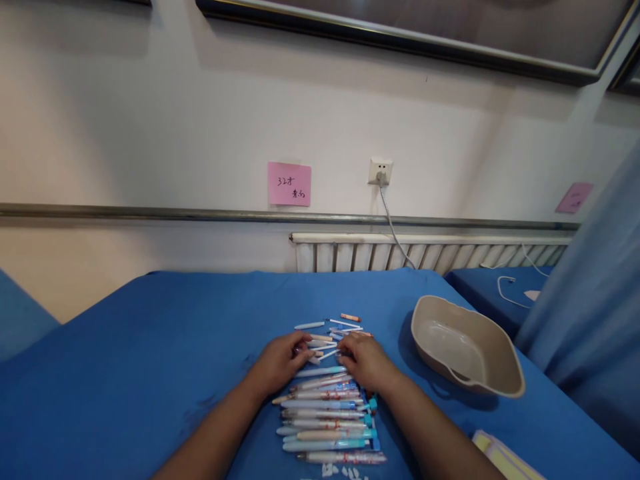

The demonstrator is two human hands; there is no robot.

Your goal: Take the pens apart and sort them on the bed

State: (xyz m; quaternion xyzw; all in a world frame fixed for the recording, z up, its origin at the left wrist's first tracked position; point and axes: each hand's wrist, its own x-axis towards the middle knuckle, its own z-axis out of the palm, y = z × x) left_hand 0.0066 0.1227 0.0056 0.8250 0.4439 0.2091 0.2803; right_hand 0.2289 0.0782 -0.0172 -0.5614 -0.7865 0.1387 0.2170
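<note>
On the blue-covered table, my left hand (278,363) curls its fingers around the left ends of some loose pen parts (324,345). Facing it, my right hand (369,361) bends over the right ends of the same bunch, fingertips partly hidden. Thin white sticks like pen refills lie between the two hands. Just beyond are a pale blue barrel (310,325) and a short orange piece (351,317). Closer to me, a row of pens (327,424) lies side by side, clear, pale blue and patterned, several with blue or teal ends.
A beige plastic basin (467,347) stands to the right of my right hand. Small white pieces (327,469) lie at the near edge, with a yellow folded item (503,457) at lower right. A radiator (360,255) runs behind the table; a blue curtain (585,287) hangs at right.
</note>
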